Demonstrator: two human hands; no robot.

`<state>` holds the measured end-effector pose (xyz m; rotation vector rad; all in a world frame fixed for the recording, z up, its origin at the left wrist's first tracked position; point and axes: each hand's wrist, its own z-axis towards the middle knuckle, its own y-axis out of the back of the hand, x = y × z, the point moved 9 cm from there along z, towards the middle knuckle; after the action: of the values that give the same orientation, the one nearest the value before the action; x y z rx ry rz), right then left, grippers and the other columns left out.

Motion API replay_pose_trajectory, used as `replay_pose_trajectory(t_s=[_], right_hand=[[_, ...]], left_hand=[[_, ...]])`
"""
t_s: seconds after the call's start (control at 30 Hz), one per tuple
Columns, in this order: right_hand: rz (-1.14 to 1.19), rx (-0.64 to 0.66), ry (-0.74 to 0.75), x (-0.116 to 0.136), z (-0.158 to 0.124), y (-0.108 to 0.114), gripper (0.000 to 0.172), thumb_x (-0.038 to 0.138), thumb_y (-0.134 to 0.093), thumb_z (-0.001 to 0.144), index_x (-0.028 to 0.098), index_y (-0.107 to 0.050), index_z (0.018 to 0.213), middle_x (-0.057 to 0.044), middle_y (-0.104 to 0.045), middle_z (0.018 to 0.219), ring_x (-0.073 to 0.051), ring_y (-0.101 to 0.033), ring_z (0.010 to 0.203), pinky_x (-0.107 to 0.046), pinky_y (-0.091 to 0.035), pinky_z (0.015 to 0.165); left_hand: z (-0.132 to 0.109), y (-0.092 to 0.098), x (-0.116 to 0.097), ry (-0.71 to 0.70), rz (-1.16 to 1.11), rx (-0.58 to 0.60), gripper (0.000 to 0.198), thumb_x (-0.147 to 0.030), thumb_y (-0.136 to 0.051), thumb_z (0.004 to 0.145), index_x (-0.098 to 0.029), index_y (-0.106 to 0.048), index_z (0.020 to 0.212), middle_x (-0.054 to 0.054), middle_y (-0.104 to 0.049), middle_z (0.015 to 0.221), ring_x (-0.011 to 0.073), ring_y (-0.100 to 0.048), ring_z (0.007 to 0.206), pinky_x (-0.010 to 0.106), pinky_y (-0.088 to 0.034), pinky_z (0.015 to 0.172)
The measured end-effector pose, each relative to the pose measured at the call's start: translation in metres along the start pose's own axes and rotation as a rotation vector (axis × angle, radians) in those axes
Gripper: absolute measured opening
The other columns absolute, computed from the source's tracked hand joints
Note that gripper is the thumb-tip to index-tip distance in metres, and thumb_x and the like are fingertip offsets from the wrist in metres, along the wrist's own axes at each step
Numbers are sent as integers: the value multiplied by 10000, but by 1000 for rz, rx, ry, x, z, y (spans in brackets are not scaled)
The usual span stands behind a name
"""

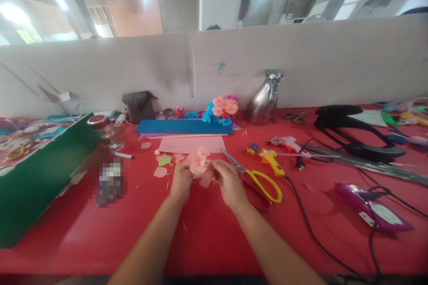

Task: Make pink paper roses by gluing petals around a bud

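Note:
Low over the red table, a pale pink paper flower (199, 161) stands upright in my left hand (181, 182), whose fingers are closed round its base. My right hand (230, 182) has thumb and fingers pinched together at the flower's right edge, on what looks like a petal; the exact contact is too small to see. Behind the flower lies a pink paper sheet (187, 143), and loose pink petals (161, 172) are scattered to the left with a green paper leaf (165, 160). Scissors with yellow handles (267, 183) rest just right of my right hand.
A yellow glue gun (270, 159) with its cord lies to the right, near a purple power strip (374, 211) and a black strap-like frame (354, 131). Behind stand a steel jug (264, 98) and pink-and-blue paper flowers (225, 107). On the left are a green box (50, 178) and clear jar (107, 132).

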<state>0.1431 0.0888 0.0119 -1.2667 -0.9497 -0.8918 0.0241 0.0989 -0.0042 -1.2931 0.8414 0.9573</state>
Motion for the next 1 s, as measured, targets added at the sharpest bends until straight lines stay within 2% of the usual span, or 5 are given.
replay_pose_trajectory(t_s=[0.1, 0.2, 0.53, 0.77, 1.0], right_hand=[[-32, 69, -50, -2, -2, -8, 299, 376, -592, 791, 170, -591, 574, 13, -509, 530, -94, -395, 496, -247, -272, 486], [-38, 122, -61, -1, -4, -14, 261, 341, -632, 754, 179, -577, 556, 27, -494, 527, -89, -387, 487, -240, -280, 484], [33, -51, 53, 4, 0, 6, 188, 316, -611, 756, 191, -608, 615, 26, -508, 544, -100, -398, 507, -249, -268, 496], [-5, -202, -19, 3, 2, 16, 186, 332, -639, 690, 186, -626, 577, 35, -490, 497, -94, -394, 469, -254, -262, 470], [-24, -260, -29, 4, 1, 21, 167, 314, -628, 662, 191, -623, 549, 28, -478, 486, -99, -377, 475, -252, -273, 457]], left_hand=[[-1, -5, -2, 5, 7, 41, 120, -171, -623, 696, -148, -712, 619, 18, -653, 550, 147, -587, 544, 246, -437, 541], [-2, -7, -3, 10, 16, 55, 139, -184, -607, 713, -147, -712, 629, 27, -658, 566, 149, -590, 548, 248, -437, 536], [-1, 0, -4, 4, 12, -12, 93, -159, -637, 663, -151, -729, 650, 12, -654, 568, 139, -571, 558, 239, -421, 545], [-1, 9, -2, 26, 22, -97, 57, -134, -656, 618, -139, -713, 622, -2, -624, 537, 108, -519, 525, 228, -401, 551], [-1, 12, -3, 47, 63, -155, 45, -147, -669, 611, -140, -669, 566, -20, -574, 497, 88, -462, 477, 217, -344, 495]])
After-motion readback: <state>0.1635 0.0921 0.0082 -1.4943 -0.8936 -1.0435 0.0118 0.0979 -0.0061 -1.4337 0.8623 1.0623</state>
